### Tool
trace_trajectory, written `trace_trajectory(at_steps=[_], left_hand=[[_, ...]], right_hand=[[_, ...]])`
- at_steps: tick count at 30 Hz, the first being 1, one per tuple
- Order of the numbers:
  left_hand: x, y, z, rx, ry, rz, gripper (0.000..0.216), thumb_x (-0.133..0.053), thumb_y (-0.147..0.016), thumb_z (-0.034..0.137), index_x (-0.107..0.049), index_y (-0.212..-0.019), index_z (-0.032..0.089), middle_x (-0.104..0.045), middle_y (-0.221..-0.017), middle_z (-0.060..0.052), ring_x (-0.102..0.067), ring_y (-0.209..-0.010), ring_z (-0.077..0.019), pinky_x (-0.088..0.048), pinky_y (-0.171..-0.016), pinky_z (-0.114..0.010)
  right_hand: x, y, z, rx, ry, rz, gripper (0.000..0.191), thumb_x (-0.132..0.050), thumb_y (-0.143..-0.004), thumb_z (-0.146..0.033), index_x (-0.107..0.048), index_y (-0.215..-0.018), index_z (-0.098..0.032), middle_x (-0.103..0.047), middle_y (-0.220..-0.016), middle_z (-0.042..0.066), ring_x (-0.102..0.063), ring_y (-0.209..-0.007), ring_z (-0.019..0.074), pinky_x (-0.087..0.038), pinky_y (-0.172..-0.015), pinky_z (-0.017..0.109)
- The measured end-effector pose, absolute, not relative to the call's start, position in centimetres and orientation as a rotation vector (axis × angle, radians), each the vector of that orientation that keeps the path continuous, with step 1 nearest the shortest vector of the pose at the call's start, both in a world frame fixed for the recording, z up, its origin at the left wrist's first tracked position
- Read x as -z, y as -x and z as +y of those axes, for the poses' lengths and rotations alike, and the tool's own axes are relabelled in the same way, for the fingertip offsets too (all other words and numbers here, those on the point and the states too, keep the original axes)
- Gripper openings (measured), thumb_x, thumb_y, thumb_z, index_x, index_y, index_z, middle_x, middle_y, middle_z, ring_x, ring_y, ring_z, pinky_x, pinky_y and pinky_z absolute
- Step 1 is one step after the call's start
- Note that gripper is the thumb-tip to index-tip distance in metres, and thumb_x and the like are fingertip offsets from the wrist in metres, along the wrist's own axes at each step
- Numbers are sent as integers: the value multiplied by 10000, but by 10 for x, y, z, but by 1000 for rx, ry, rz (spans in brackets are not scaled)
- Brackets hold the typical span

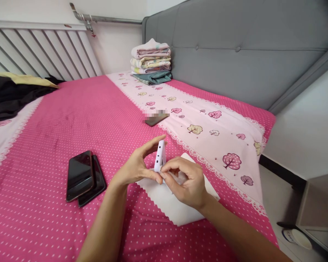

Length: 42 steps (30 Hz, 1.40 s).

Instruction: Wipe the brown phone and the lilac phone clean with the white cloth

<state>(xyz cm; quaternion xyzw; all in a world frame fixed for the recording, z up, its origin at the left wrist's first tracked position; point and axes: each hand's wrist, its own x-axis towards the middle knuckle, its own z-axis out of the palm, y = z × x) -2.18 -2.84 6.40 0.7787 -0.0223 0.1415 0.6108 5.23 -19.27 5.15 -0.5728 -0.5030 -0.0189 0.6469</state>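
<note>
A small white phone-like device (160,155) stands on edge above a white cloth (175,203) spread on the pink dotted bed sheet (71,120). My left hand (138,165) grips the device between thumb at its base and forefinger at its top. My right hand (187,182) is closed, its fingertips pinching at the device's lower end; what the pinch holds is hidden. Both forearms reach in from the bottom of the view.
Two dark phones (83,176) lie stacked to the left. Another phone (156,118) lies farther back, partly blurred. Folded cloths (151,62) are piled at the grey headboard (235,47). Dark clothing (11,94) lies far left. The bed's right edge drops to the floor.
</note>
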Motion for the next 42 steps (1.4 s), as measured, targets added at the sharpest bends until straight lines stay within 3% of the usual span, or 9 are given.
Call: trace_trajectory(at_steps=[21,33,42], left_hand=[[-57,21,-18,-377,-1718,-2,987,-881,-454,432,-464,-1338,292,-511,-1349,-100,-425,-1274,-335,-276,-1106,-455],[-53,23,-10,-409,-1713,46,973,-863,-499,454,-442,-1350,240,-551,-1277,-129,-496,-1186,-318,-366,-1024,-412],[-56,24,-11,-416,-1712,94,960,-854,-535,444,-422,-1357,202,-544,-1271,-145,-491,-1180,-311,-367,-1017,-402]], right_hand=[[-31,-57,-183,-69,1636,-1122,44,-595,-707,-167,-625,-721,-196,-596,-622,-28,-467,-516,87,-383,-521,220],[-25,-65,-180,-379,1937,-1085,101,-569,-702,-189,-660,-734,-218,-661,-652,-20,-564,-565,124,-394,-544,229],[-18,-68,-180,-531,2326,-1129,145,-567,-723,-158,-692,-740,-229,-708,-778,31,-633,-727,191,-376,-595,269]])
